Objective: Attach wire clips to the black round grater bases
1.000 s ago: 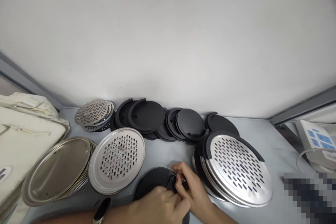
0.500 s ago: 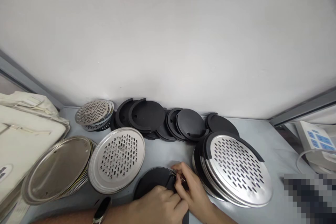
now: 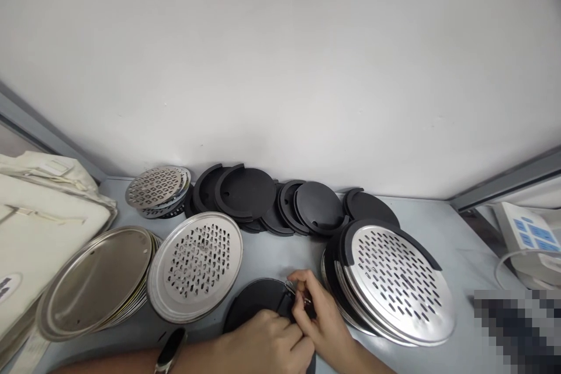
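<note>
A round black disc (image 3: 256, 301) lies flat on the grey table near the bottom edge. My left hand (image 3: 263, 342) rests curled on the disc's near side, with a dark band on the wrist. My right hand (image 3: 322, 315) pinches a small shiny metal piece (image 3: 291, 287) at the disc's right rim, fingers pressed together. Right beside that hand sits a stack of perforated metal plates in black rims (image 3: 394, 280).
A perforated metal plate (image 3: 195, 266) leans on a stack of plain metal plates (image 3: 94, 283) at the left. Smaller perforated discs (image 3: 158, 187) and several black discs (image 3: 245, 193) line the white wall. A cream cloth bag (image 3: 35, 228) lies far left, a white device (image 3: 532, 234) far right.
Almost nothing has moved. The fingers of my right hand have shifted slightly on the small metal piece at the disc's rim.
</note>
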Motion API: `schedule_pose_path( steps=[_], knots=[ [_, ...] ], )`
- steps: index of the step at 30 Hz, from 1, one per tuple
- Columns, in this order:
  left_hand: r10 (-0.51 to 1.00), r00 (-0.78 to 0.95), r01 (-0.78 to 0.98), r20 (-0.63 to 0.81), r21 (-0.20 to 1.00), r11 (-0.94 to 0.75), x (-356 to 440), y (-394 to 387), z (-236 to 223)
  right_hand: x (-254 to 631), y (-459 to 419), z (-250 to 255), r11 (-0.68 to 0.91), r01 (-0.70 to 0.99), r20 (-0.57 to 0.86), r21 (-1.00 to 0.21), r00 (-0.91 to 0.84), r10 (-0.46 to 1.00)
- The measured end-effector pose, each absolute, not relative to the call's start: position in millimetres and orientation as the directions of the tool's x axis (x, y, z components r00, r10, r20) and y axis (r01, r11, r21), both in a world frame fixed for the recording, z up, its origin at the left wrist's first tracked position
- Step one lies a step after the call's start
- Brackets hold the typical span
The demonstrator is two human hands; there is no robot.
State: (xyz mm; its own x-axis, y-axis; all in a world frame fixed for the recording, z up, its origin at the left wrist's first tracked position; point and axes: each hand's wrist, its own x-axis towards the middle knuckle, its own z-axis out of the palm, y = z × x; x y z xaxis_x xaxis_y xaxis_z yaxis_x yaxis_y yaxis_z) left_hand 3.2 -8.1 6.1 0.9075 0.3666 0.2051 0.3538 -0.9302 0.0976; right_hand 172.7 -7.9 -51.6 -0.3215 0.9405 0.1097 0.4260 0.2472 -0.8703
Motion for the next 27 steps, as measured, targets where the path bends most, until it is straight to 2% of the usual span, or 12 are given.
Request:
schedule_pose_path(
  steps=[17,27],
  knots=[
    [0.367,0.91,0.353,0.193,0.106,-0.93,2.0,-8.8,1.6,172.9,-7.7,-47.2,0.241,0.383,0.103,-0.892,-0.346,0.933],
    [0.362,0.921,0.348,0.147,0.115,-0.931,2.1,-7.2,8.5,170.7,-6.3,-47.7,0.322,0.36,0.193,-0.876,-0.352,0.916]
  ],
)
